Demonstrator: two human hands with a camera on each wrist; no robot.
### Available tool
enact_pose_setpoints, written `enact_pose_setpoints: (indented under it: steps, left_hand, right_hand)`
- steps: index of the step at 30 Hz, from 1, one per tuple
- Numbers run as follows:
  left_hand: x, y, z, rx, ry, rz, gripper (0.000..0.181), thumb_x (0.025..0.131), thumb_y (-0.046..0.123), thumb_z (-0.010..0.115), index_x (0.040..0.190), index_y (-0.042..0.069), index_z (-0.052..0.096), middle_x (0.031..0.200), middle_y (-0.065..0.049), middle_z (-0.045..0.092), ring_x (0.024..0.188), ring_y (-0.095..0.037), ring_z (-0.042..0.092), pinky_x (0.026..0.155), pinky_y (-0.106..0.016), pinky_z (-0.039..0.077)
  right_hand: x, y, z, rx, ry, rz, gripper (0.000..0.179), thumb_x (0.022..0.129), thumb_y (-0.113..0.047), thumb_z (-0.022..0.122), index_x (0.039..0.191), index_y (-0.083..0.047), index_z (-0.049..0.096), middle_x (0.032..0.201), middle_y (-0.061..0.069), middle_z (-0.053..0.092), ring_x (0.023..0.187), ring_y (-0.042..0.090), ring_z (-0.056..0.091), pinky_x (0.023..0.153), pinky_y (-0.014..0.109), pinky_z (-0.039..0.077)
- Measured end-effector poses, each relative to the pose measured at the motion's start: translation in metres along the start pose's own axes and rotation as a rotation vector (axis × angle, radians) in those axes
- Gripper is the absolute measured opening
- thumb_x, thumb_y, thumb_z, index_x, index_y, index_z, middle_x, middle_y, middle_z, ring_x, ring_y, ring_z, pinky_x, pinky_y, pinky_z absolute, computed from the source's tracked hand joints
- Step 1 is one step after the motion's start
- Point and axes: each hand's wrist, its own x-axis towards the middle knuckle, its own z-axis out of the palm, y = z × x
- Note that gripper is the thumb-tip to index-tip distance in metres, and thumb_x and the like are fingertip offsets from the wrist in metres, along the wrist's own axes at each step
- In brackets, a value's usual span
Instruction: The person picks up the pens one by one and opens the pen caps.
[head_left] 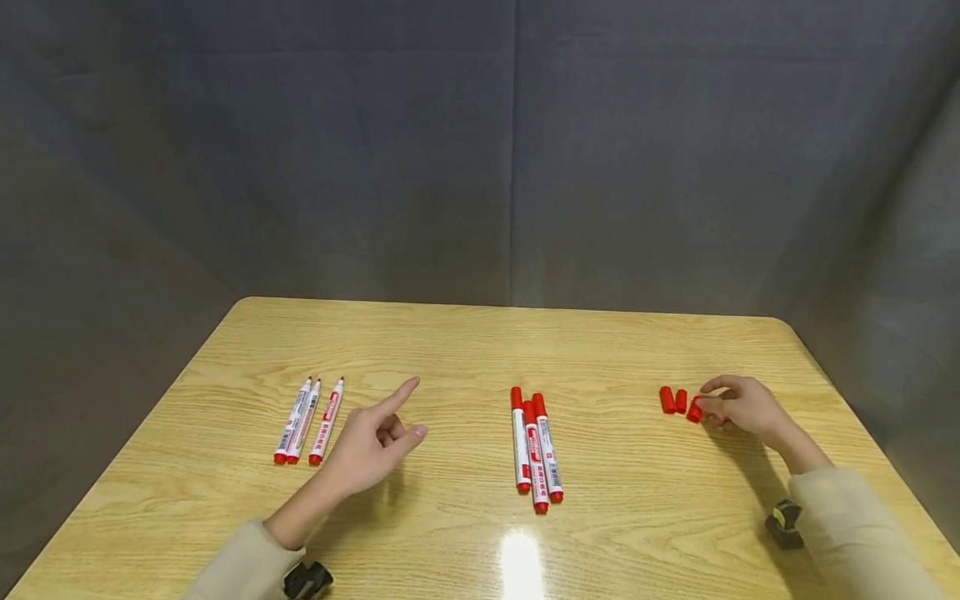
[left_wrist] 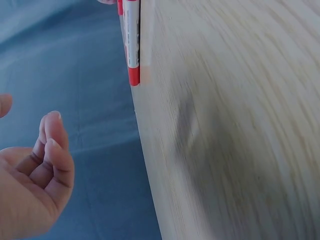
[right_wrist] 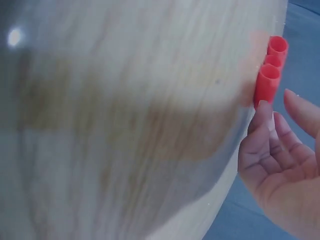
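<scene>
My left hand [head_left: 367,446] is held above the table beside the uncapped markers, index finger and thumb out, the other fingers curled, holding nothing; the left wrist view shows those curled fingers [left_wrist: 55,160]. Three uncapped white markers [head_left: 326,423] with red ends lie to its left. At the right, my right hand [head_left: 742,408] is at the nearest of three red caps [head_left: 695,409]. In the right wrist view one fingertip [right_wrist: 263,106] touches that cap, while another digit stands apart from it. The caps lie close together, hollow ends toward that camera.
Three capped red-and-white markers [head_left: 535,450] lie side by side at mid-table. The wooden table [head_left: 450,342] ends at a far edge, with a grey curtain [head_left: 375,167] behind it. Black devices [head_left: 307,579] are strapped at the wrists.
</scene>
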Motion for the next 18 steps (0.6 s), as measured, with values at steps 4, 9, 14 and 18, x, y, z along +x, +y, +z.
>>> enact_pose_setpoints:
  steps: [4, 9, 14, 18]
  left_hand:
    - [0.002, 0.001, 0.004, -0.006, -0.004, 0.006, 0.058, 0.084, 0.011, 0.064, 0.136, -0.001, 0.04, 0.056, 0.006, 0.052, 0.045, -0.002, 0.041, 0.042, -0.021, 0.039]
    - [0.005, 0.006, 0.013, -0.045, -0.024, -0.028, 0.06, 0.085, 0.013, 0.064, 0.137, 0.0, 0.038, 0.057, 0.005, 0.051, 0.044, -0.004, 0.039, 0.043, -0.021, 0.037]
    - [0.01, 0.012, 0.026, -0.096, -0.05, -0.084, 0.062, 0.085, 0.014, 0.064, 0.139, 0.001, 0.035, 0.057, -0.005, 0.056, 0.043, -0.005, 0.041, 0.043, -0.021, 0.037]
    - [0.014, 0.014, 0.04, -0.164, -0.083, -0.162, 0.065, 0.084, 0.01, 0.063, 0.141, 0.003, 0.032, 0.058, -0.009, 0.057, 0.042, -0.009, 0.045, 0.043, -0.022, 0.039]
  right_hand:
    - [-0.008, -0.005, -0.004, 0.007, 0.039, -0.022, 0.044, 0.086, -0.013, 0.061, 0.116, 0.016, 0.046, 0.084, 0.016, 0.063, 0.066, 0.018, 0.061, 0.059, 0.031, 0.051]
    - [-0.019, -0.01, -0.009, 0.02, 0.077, -0.05, 0.048, 0.087, -0.017, 0.061, 0.121, 0.014, 0.045, 0.087, 0.018, 0.06, 0.067, 0.018, 0.06, 0.06, 0.031, 0.05]
    - [-0.028, -0.016, -0.008, 0.036, 0.123, -0.108, 0.045, 0.089, -0.018, 0.059, 0.12, 0.012, 0.045, 0.085, 0.014, 0.059, 0.065, 0.015, 0.056, 0.055, 0.03, 0.047]
    - [-0.036, -0.022, -0.007, 0.09, 0.161, -0.15, 0.04, 0.089, -0.019, 0.058, 0.119, 0.007, 0.048, 0.087, 0.003, 0.062, 0.071, 0.011, 0.059, 0.057, 0.029, 0.049]
